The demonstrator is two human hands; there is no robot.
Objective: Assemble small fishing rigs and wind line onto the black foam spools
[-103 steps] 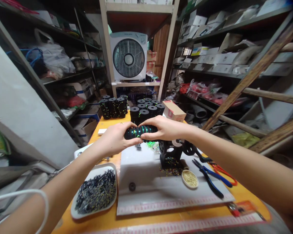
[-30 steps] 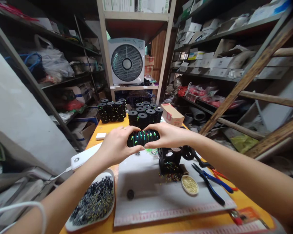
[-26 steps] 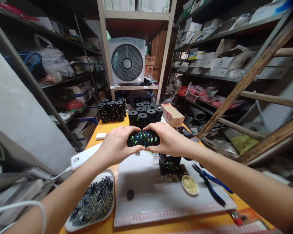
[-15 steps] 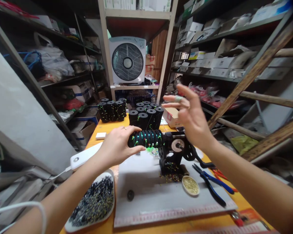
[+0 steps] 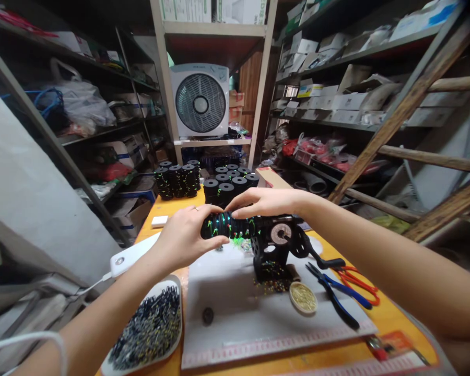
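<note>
A black ribbed foam spool (image 5: 238, 227), wound with line and carrying small green and red bits, lies sideways on a small black hand-cranked winder (image 5: 272, 258). My left hand (image 5: 188, 232) is closed around the spool's left end, thumb below and fingers behind. From above, my right hand (image 5: 258, 203) grips the top of the spool, its fingertips close to my left fingers; its far side is hidden. The winder's crank handle (image 5: 331, 263) sticks out to the right, untouched. Small coloured beads (image 5: 272, 285) are scattered at the winder's base.
Wound black spools (image 5: 178, 180) stand in groups at the back. A tray of small metal parts (image 5: 149, 326) sits at left. To the right are a dish of gold bits (image 5: 303, 297), blue-handled pliers (image 5: 332, 295) and orange cord (image 5: 358, 282). A white power bank (image 5: 131, 256) lies at left.
My right hand has come down from the air above the winder onto the top of the spool. My left hand keeps its hold. The view has shifted slightly.
</note>
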